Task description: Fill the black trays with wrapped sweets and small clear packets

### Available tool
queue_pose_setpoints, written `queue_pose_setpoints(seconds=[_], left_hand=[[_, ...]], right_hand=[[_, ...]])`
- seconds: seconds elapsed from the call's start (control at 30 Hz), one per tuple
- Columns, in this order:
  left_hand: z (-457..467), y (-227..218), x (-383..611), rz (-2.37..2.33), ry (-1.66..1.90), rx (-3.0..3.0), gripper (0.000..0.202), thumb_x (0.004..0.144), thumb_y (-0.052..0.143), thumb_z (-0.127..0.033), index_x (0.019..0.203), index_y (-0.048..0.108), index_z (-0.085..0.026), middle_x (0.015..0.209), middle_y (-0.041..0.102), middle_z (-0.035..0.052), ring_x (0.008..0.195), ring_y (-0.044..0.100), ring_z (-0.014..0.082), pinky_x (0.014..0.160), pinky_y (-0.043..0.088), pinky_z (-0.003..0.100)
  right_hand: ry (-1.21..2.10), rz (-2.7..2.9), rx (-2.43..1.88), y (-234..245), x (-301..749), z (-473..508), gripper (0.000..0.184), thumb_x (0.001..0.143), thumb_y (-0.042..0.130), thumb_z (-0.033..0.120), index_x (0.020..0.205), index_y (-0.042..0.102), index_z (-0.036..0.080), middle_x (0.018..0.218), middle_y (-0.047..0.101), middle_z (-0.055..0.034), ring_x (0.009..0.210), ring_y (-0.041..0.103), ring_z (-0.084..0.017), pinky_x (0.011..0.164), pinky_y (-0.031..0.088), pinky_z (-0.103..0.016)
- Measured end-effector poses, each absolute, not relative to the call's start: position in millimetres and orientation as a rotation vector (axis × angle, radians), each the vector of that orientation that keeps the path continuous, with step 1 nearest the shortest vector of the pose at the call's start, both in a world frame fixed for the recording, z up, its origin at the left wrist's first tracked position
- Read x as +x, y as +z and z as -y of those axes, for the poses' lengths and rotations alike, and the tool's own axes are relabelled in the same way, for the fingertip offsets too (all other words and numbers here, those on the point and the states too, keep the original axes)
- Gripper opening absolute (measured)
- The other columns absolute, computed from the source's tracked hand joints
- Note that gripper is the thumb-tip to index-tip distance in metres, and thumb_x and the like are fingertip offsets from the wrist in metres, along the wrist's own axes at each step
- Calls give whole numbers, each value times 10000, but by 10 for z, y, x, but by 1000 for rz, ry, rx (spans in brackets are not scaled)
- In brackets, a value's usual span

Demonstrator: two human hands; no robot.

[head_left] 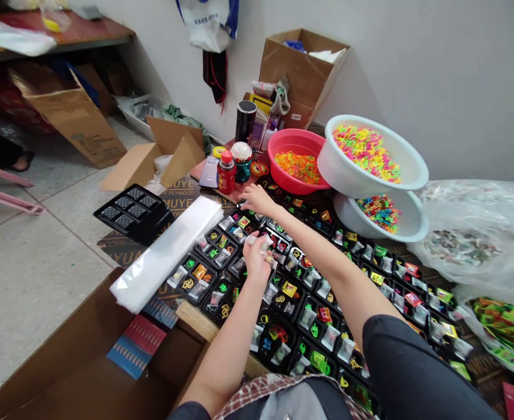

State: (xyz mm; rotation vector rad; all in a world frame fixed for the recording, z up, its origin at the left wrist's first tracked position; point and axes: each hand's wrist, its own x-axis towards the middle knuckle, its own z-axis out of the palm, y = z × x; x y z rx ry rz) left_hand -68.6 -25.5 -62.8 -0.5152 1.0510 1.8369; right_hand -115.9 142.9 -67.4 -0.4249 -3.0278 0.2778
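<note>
My left hand point(257, 255) is closed around several small clear packets point(265, 244) with pale contents, held just above the black trays. Farther off, my right hand point(259, 200) reaches across to the far left part of the tray rows; its fingers are bent and slightly apart, and nothing shows between them. Black compartment trays point(194, 275) cover the board in rows. In their compartments lie clear packets, coloured wrapped pieces and small bright plastic shapes. My forearms hide some of the trays.
Left of the trays lie a stack of clear plastic bags point(169, 251) and stacked black trays point(129, 210). A red basin point(278, 143) and two pale basins point(416, 169) hold coloured pieces. A large plastic bag point(493, 204) sits at right; an open cardboard box point(64, 350) is at lower left.
</note>
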Motion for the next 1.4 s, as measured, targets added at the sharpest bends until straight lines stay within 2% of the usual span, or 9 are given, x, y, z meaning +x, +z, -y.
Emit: queue_pose_setpoints(seconds=[0.07, 0.2, 0.33, 0.6, 0.87, 1.03, 1.17, 1.3, 1.4], left_hand=[[251, -637, -703, -1071, 1870, -479, 380, 495, 680, -160, 855, 564, -196, 642, 575, -46, 482, 502, 67, 436, 289, 164], [250, -659, -708, -1135, 1971, -364, 361, 521, 652, -161, 870, 565, -199, 732, 609, -29, 529, 524, 70, 444, 326, 160], [250, -676, -684, -1198, 2028, -296, 359, 547, 657, -182, 888, 546, -210, 725, 577, -47, 520, 506, 61, 445, 340, 152], [203, -691, -633, -1141, 1892, -214, 361, 575, 739, -270, 860, 529, -203, 677, 570, -40, 494, 531, 85, 413, 346, 154], [164, -714, -622, -1035, 1717, -266, 344, 564, 751, -251, 816, 521, -204, 611, 566, -49, 469, 557, 96, 392, 312, 142], [176, -734, -613, -1039, 1729, -250, 331, 569, 748, -258, 823, 544, -201, 628, 574, -43, 476, 552, 83, 399, 333, 144], [180, -725, -614, -1017, 1717, -234, 300, 596, 735, -284, 828, 566, -196, 631, 575, -36, 494, 560, 89, 402, 335, 145], [192, -723, -580, -1026, 1718, -130, 401, 548, 806, -284, 889, 616, -191, 647, 600, -21, 497, 547, 78, 398, 326, 138], [201, -736, -543, -1060, 1782, -66, 450, 546, 840, -344, 913, 628, -195, 742, 652, 12, 507, 544, 72, 396, 340, 143]], right_hand=[[568, 2920, -422, -600, -1025, -1320, 263, 848, 677, 353, 1016, 708, 154, 960, 655, -88, 896, 511, -198, 783, 337, -299], [1151, 2864, -406, -404, -579, -1062, 337, 896, 575, 460, 851, 729, 163, 661, 628, -1, 611, 498, -114, 614, 327, -236], [1303, 2694, -624, -368, -162, -830, 335, 849, 616, 479, 797, 718, 163, 542, 581, 22, 520, 480, -96, 541, 312, -221], [1752, 2067, -923, -593, 79, -709, 349, 677, 723, 496, 712, 652, 155, 539, 585, 26, 484, 493, -94, 491, 386, -211], [1236, 2038, -1130, -494, 308, -1466, 125, 758, 634, 278, 771, 670, 159, 662, 647, -2, 558, 522, -104, 567, 428, -233], [765, 2008, -1469, -654, 422, -1999, 99, 785, 593, 146, 692, 625, 153, 694, 658, -44, 666, 569, -146, 739, 464, -305], [744, 2016, -1543, -805, 437, -2072, 126, 760, 644, 175, 641, 601, 177, 663, 628, -47, 677, 561, -185, 736, 471, -356], [623, 2088, -1351, -735, 422, -1740, 138, 740, 710, 298, 783, 672, 172, 819, 651, -67, 806, 572, -198, 772, 461, -329], [960, 2215, -1140, -610, 400, -1246, 267, 804, 642, 434, 795, 696, 172, 708, 645, -30, 671, 558, -152, 639, 443, -269]])
